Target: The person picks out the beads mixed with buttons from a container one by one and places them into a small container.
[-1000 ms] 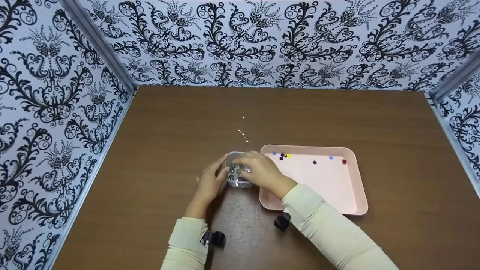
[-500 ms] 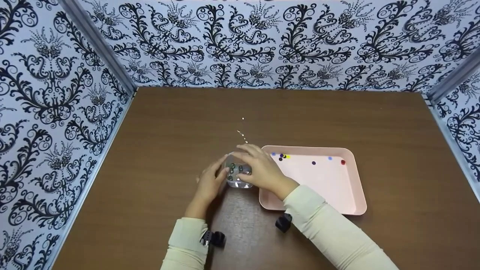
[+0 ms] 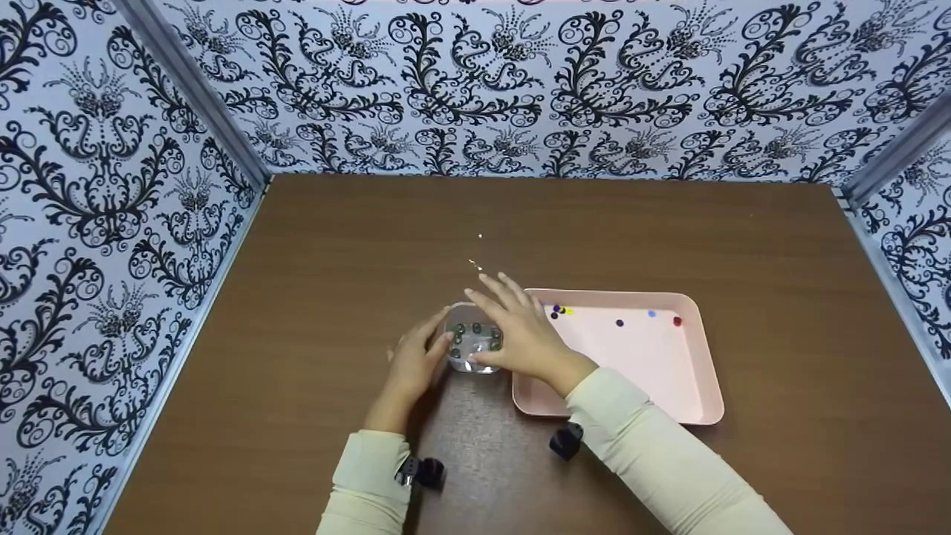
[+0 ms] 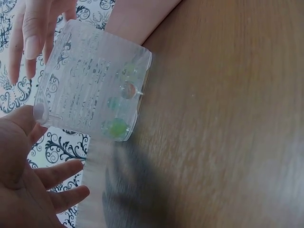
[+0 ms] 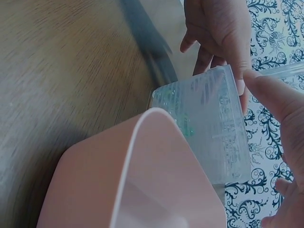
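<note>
A clear plastic container (image 3: 475, 365) stands upright on the table, with several greenish glass marbles (image 4: 118, 127) at its bottom. My left hand (image 3: 416, 360) pinches the container's rim between thumb and index finger on its left side, the other fingers spread away. My right hand (image 3: 524, 334) hovers over the container's right side, fingers stretched out and thumb apart, with nothing in its grasp. In the right wrist view, its thumb crosses in front of the rim near my left hand (image 5: 223, 28); whether it touches cannot be told.
A pink tray (image 3: 631, 297) stands just right of the container, holding several small pieces: black, blue, yellow and a red one (image 3: 677, 322). Light reflections show on the brown table (image 3: 356, 245). Patterned walls rise behind and at both sides.
My right hand has risen out of the container; its fingers have straightened and spread up and away. More marbles now show inside. The left hand stays at the rim.
</note>
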`<action>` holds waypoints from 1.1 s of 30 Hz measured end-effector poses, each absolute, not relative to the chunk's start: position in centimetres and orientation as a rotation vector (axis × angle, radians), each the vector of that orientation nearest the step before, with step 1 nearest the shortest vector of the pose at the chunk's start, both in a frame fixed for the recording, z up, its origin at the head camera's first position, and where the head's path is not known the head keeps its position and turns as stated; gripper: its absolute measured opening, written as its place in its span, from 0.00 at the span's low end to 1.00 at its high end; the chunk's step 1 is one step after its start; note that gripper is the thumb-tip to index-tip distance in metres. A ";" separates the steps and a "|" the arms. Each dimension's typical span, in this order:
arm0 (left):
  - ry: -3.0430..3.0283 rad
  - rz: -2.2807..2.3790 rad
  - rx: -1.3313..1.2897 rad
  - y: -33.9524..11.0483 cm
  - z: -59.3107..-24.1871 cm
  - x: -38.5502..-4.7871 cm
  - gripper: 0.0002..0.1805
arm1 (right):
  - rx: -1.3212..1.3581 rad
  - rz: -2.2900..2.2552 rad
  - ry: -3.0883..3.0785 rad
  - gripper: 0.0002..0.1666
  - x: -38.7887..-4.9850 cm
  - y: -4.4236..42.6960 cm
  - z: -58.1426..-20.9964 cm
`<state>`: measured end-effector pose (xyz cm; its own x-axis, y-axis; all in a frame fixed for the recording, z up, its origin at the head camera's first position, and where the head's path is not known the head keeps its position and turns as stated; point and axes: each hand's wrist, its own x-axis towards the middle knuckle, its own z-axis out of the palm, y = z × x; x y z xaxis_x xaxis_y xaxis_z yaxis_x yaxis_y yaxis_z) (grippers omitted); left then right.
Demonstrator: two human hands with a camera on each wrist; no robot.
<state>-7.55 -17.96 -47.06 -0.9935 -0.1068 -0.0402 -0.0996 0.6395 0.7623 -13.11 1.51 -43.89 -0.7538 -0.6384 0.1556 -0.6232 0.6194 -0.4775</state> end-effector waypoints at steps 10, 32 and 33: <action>-2.841 -1.276 0.162 -18.1 -47.0 -7.9 0.24 | -0.998 -0.829 2.815 0.60 -13.4 2.2 -43.6; -2.812 -1.278 0.143 -18.7 -46.4 -7.9 0.29 | -0.927 -0.875 2.839 0.62 -13.5 3.7 -42.9; -2.822 -1.248 0.145 -18.7 -46.3 -7.9 0.29 | -0.921 -0.880 2.841 0.62 -13.5 3.8 -42.8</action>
